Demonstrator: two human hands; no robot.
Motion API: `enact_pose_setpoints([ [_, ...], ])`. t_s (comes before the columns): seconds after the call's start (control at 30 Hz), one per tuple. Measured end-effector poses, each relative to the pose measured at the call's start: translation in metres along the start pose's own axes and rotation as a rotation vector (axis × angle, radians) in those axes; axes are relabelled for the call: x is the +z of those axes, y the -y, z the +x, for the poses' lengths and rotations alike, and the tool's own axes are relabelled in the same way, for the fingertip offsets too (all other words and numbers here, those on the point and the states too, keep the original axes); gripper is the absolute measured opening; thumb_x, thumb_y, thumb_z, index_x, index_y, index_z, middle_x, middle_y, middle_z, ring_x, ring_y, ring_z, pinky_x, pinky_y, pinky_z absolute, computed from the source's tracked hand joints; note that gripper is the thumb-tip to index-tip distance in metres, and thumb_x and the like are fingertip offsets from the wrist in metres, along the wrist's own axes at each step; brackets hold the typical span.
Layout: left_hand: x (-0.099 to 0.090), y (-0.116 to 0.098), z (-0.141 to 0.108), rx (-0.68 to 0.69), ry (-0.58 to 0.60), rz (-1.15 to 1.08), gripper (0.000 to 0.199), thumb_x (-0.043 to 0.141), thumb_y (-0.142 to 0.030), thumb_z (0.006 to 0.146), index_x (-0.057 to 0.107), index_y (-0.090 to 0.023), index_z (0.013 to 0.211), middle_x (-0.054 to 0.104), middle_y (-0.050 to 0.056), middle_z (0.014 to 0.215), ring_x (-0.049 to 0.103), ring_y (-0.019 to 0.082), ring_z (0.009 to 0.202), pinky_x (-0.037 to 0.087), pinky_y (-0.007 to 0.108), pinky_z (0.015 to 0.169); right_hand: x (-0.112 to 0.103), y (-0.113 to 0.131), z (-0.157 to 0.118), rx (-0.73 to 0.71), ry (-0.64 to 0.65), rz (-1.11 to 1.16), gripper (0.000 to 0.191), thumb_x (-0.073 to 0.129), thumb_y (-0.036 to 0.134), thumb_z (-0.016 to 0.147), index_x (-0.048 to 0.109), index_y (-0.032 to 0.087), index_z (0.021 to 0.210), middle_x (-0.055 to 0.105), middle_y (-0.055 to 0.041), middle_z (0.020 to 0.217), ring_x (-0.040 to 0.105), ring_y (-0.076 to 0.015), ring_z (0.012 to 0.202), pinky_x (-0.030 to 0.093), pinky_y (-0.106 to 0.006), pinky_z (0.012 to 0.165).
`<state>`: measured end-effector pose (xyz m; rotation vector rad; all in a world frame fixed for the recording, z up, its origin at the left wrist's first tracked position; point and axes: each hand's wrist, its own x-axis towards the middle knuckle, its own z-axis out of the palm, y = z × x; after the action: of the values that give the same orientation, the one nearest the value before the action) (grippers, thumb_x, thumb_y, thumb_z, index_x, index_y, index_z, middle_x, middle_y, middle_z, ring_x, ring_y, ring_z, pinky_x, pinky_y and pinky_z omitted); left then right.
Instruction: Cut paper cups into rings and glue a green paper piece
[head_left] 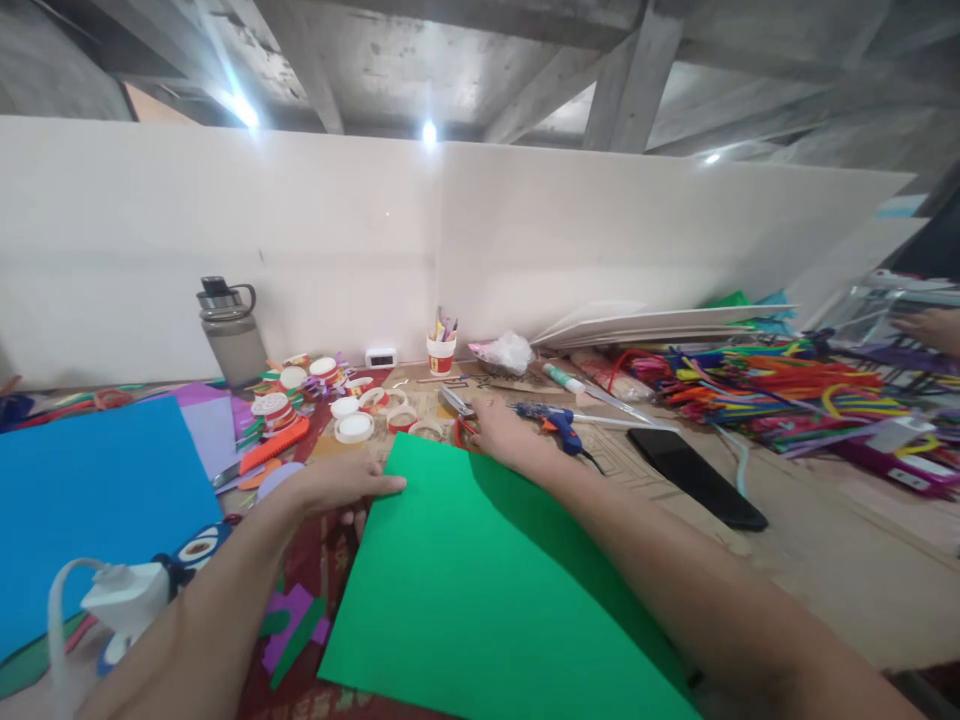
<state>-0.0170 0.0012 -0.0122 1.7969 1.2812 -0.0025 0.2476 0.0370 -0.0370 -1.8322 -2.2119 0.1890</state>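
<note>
A large green sheet [480, 590] lies tilted in front of me, near the bottom centre. My left hand [349, 485] grips its upper left corner, thumb on top and fingers underneath. Beyond the sheet's upper edge, my right hand [499, 425] reaches to scissors with metal blades [454, 402] and red-orange handles; its fingers are bent around the handle area, partly hidden. A blue glue gun [562, 428] lies just right of that hand. Several tape-like rings and white round pieces [354, 428] sit between the two hands.
Left: blue sheet [97, 500], white plug [127, 600], orange cutter [274, 445], grey bottle [232, 335]. Back: pen cup [441, 355], plastic bag [511, 352]. Right: black phone [697, 478], heaped coloured pipe cleaners [780, 390], another person's hand [930, 328] at the edge.
</note>
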Motion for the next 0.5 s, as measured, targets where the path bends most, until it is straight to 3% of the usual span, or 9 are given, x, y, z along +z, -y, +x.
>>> enact_pose_setpoints([
  [0.17, 0.002, 0.002, 0.006, 0.001, -0.041, -0.018, 0.050, 0.067, -0.068, 0.062, 0.062, -0.018, 0.068, 0.060, 0.001, 0.050, 0.048, 0.014, 0.040, 0.030, 0.024, 0.042, 0.000, 0.007, -0.008, 0.007, 0.023, -0.048, 0.036, 0.061, 0.021, 0.081, 0.060, 0.011, 0.116, 0.070, -0.0186, 0.100, 0.067, -0.0287, 0.088, 0.047, -0.032, 0.073],
  [0.37, 0.001, 0.004, 0.004, -0.026, -0.046, 0.019, 0.044, 0.069, -0.062, 0.063, 0.061, -0.019, 0.064, 0.059, 0.002, 0.048, 0.051, 0.016, 0.042, 0.037, 0.025, 0.045, -0.003, -0.002, -0.006, -0.089, -0.105, 0.018, 0.035, 0.064, 0.021, 0.076, 0.065, 0.014, 0.111, 0.069, -0.0136, 0.109, 0.064, -0.0266, 0.099, 0.046, -0.028, 0.081],
  [0.5, -0.002, 0.007, 0.002, -0.021, -0.002, 0.044, 0.042, 0.070, -0.059, 0.064, 0.058, -0.019, 0.058, 0.057, 0.002, 0.047, 0.051, 0.016, 0.042, 0.036, 0.025, 0.045, -0.011, -0.011, 0.003, -0.006, -0.059, 0.040, 0.032, 0.066, 0.026, 0.075, 0.068, 0.018, 0.105, 0.072, -0.0082, 0.101, 0.066, -0.0228, 0.091, 0.046, -0.026, 0.073],
])
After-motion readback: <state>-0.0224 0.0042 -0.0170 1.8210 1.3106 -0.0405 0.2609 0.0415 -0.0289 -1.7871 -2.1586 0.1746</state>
